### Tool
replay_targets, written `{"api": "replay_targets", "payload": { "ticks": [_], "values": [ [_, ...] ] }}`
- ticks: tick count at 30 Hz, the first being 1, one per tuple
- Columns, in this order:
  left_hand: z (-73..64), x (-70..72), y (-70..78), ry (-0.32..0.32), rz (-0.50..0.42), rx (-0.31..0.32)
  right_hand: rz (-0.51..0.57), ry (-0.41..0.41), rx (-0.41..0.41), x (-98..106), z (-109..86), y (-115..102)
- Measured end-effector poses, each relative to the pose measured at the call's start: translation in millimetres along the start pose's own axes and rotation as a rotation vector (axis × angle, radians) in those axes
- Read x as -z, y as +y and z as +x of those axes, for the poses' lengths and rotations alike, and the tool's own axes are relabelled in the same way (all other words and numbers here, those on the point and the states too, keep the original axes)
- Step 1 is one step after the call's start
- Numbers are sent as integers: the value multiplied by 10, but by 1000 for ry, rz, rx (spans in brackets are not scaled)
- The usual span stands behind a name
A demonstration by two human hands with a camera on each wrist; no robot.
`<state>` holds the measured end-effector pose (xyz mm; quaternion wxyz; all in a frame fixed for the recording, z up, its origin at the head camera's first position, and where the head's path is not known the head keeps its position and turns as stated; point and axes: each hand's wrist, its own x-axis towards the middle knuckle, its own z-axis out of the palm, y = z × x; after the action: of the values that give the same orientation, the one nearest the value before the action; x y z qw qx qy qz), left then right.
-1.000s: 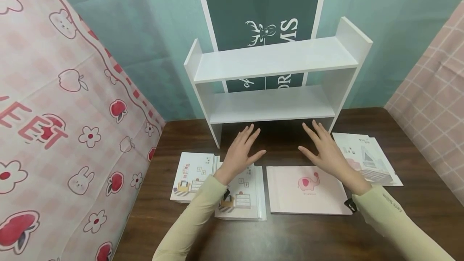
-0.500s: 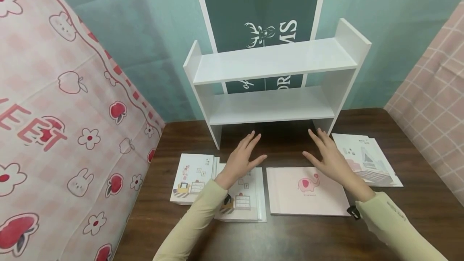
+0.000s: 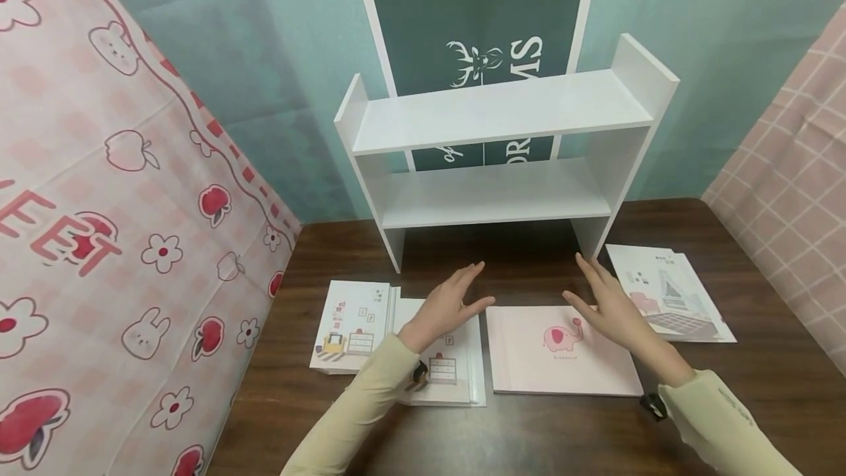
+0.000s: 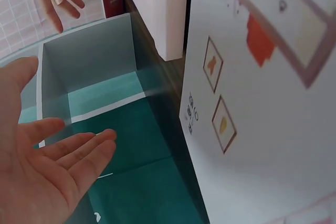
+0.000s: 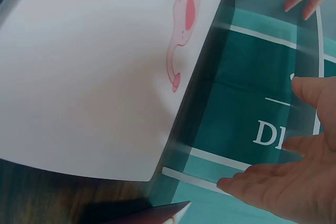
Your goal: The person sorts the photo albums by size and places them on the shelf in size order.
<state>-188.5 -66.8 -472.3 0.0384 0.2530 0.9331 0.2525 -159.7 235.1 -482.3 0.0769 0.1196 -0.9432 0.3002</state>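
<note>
In the head view my left hand (image 3: 444, 310) hovers above the middle-left stack of booklets (image 3: 441, 388), fingers extended and holding nothing. To the right, my right hand (image 3: 615, 316) is held over the far right corner of a pink book (image 3: 548, 362) with an elephant on its cover. Its fingers are straight and nothing is between them. Both hands are in front of a white two-tier shelf (image 3: 489, 200). The left wrist view shows a white booklet cover (image 4: 262, 145) beside the left hand (image 4: 58, 166). The pale pink cover (image 5: 94, 77) fills much of the right wrist view.
Another stack of white booklets (image 3: 346, 325) lies at the left, partly beside the middle-left stack. More illustrated booklets (image 3: 674, 300) lie at the right. A dark wooden table (image 3: 502, 435) carries everything. Patterned cloths (image 3: 165, 204) hang at the left, back and right.
Both hands have drawn back a little from the shelf toward the person, and both have shifted slightly right. The booklets, pink book and shelf stay where they were.
</note>
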Motion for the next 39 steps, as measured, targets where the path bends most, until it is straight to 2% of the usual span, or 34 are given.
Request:
{"api": "replay_targets", "payload": {
  "ticks": [10,21,27,33,39],
  "values": [
    [-32,-73,-10,-37,-14,8,17,-4,-3,-60,-64,67],
    [-64,-143,12,-85,-8,-7,2,-121,-98,-35,-120,72],
    [-70,-193,-6,-94,3,-38,-10,-149,-115,-53,-135,83],
    [-77,-240,-6,-135,2,-71,-18,-210,-166,-76,-169,81],
    [-89,-252,28,-165,-11,-66,-33,-257,-200,-106,-223,92]
  ]
}}
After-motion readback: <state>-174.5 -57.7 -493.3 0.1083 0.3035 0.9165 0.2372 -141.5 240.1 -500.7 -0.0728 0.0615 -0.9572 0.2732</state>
